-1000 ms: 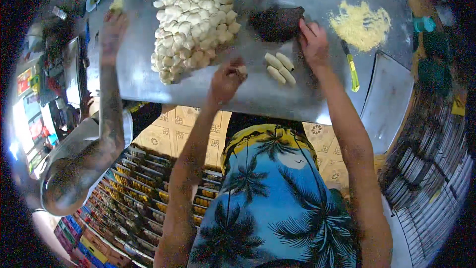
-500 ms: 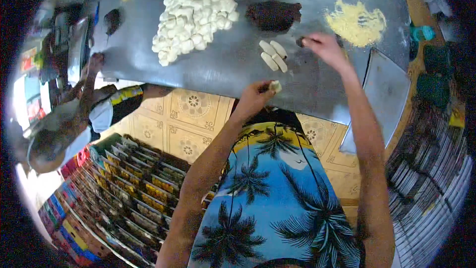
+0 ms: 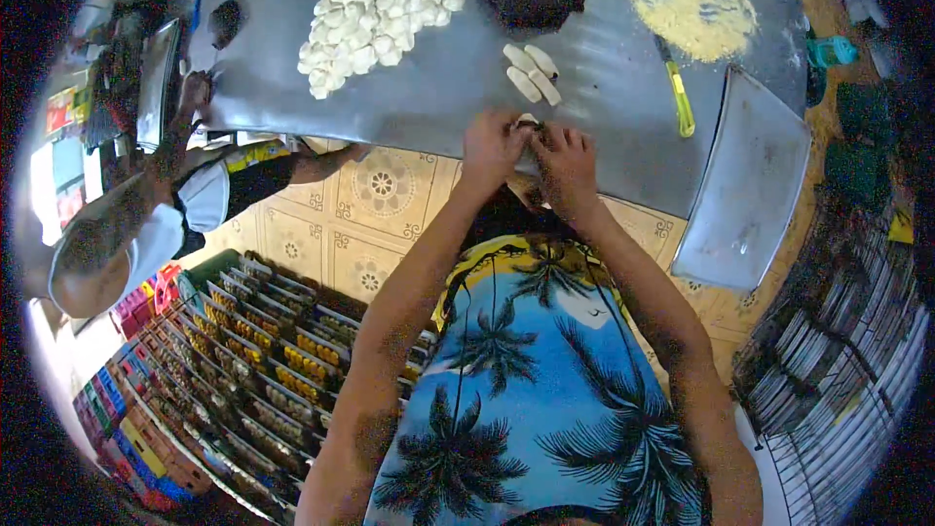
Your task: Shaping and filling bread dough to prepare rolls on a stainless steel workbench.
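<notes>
Both hands meet at the near edge of the metal table, over my lap. My left hand (image 3: 494,148) is closed around a small piece of pale dough (image 3: 527,121). From the other side my right hand (image 3: 567,164) presses its fingers onto the same dough; a dark bit shows between them, partly hidden. Just beyond lie several oblong white dough pieces (image 3: 524,85), side by side. Farther off is a dark brown mass of filling (image 3: 531,2). A large heap of small white dough balls (image 3: 380,15) covers the table to its left.
Right of my hands lie a yellow-green-handled knife (image 3: 679,97), a patch of pale yellow powder (image 3: 696,18) and a metal tray (image 3: 748,180) jutting past the edge. At left, another person's arm (image 3: 175,151) reaches the table near a dark lump (image 3: 225,23). Racks of filled trays (image 3: 282,360) stand lower left.
My right hand has come from beside the filling and powder, carrying a dark bit, to my left hand at the table edge. The knife it was covering now shows.
</notes>
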A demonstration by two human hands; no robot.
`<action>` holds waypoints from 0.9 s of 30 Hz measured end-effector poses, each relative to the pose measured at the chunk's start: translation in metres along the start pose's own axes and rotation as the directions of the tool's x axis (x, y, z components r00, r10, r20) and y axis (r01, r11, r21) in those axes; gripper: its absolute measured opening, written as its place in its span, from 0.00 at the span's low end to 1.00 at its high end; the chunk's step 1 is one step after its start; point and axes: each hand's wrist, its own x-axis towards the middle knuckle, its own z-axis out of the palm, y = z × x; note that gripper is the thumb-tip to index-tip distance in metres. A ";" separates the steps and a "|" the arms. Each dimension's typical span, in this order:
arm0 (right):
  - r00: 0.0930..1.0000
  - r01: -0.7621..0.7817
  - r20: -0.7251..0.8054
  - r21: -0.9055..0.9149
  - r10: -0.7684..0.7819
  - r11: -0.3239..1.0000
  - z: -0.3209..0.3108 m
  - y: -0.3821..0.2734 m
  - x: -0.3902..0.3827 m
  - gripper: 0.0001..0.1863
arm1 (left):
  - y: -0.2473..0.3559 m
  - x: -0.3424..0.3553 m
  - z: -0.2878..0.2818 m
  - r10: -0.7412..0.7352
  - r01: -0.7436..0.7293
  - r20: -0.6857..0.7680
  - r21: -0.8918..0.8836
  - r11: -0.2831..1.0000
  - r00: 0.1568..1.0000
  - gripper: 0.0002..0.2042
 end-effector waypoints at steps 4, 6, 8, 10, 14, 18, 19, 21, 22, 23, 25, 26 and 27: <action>0.982 -0.183 0.032 0.362 0.185 0.914 0.005 0.012 0.017 0.20 | -0.011 -0.001 0.001 -0.018 0.017 -0.005 -0.172 0.985 1.000 0.13; 0.956 -0.254 0.010 0.530 0.294 0.809 0.008 0.016 0.024 0.16 | -0.011 -0.002 -0.001 -0.062 0.079 0.190 -0.086 0.993 0.980 0.19; 0.991 -0.129 0.012 0.280 0.131 0.951 0.011 0.018 0.029 0.15 | -0.008 -0.005 -0.003 0.008 0.004 0.102 -0.113 0.994 0.995 0.22; 0.989 -0.118 -0.038 0.356 0.140 0.927 0.012 0.018 0.030 0.14 | -0.005 -0.008 -0.005 0.036 -0.030 0.047 -0.110 0.994 0.998 0.27; 0.980 -0.168 -0.055 0.302 0.193 0.939 0.016 0.014 0.025 0.14 | -0.005 -0.019 -0.004 0.143 -0.181 0.147 0.295 0.938 0.979 0.27; 0.971 -0.205 -0.036 0.371 0.235 0.906 0.023 0.011 0.021 0.13 | -0.015 -0.024 0.001 0.110 -0.166 0.218 0.261 0.951 0.970 0.24; 0.984 -0.148 -0.046 0.335 0.173 0.931 0.025 0.011 0.020 0.14 | -0.017 -0.023 0.002 0.162 -0.197 0.168 0.216 0.956 0.972 0.24; 0.993 -0.090 -0.051 0.297 0.109 0.951 0.026 0.012 0.021 0.16 | -0.018 -0.023 0.001 0.154 -0.153 0.024 0.345 0.926 0.988 0.21; 0.986 -0.084 -0.118 0.276 0.121 0.957 0.026 0.013 0.022 0.17 | -0.018 -0.021 0.000 0.130 -0.142 0.060 0.337 0.931 0.990 0.21; 0.987 -0.044 -0.140 0.263 0.083 0.964 0.025 0.015 0.024 0.17 | -0.016 -0.021 -0.001 0.118 -0.124 0.037 0.309 0.943 0.992 0.21; 0.991 -0.080 -0.071 0.364 0.113 0.928 0.023 0.018 0.027 0.17 | -0.014 -0.021 -0.003 0.107 -0.109 0.021 0.279 0.954 0.994 0.20; 0.990 -0.144 0.062 0.430 0.130 0.891 0.022 0.020 0.028 0.17 | -0.012 -0.021 -0.004 0.064 -0.088 0.109 0.234 0.968 0.992 0.20; 0.998 -0.050 0.001 0.456 0.056 0.889 0.020 0.020 0.028 0.17 | -0.011 -0.021 -0.005 -0.038 -0.024 0.257 0.235 0.972 0.966 0.19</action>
